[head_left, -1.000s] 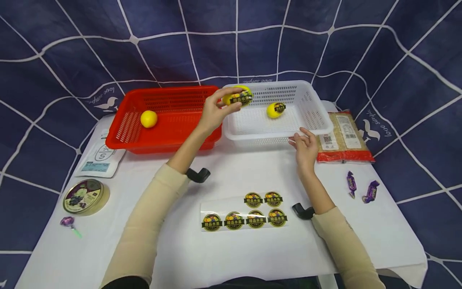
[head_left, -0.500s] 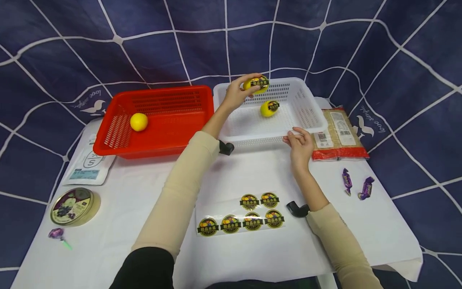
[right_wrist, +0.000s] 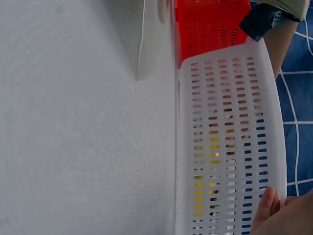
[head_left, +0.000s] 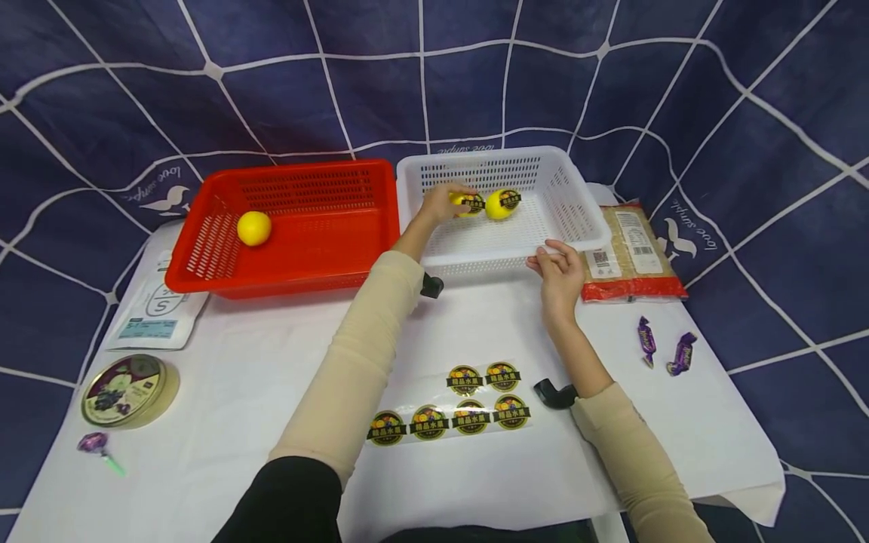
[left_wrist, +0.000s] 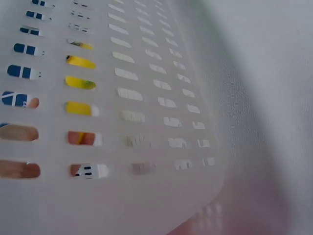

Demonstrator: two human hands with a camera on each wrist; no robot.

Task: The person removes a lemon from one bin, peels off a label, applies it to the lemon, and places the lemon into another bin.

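Lemon lowered: left fingers clasp it (head view only), right fingers pinch basket.

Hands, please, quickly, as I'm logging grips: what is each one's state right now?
Left hand: closed, holding a yellow fruit.
Right hand: closed, fingers pinching the rim of the white basket.

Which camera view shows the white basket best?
The head view shows most of the white basket, including its inside. The left wrist view shows mainly slotted wall, close up; the right wrist view, one outer wall, lengthwise.
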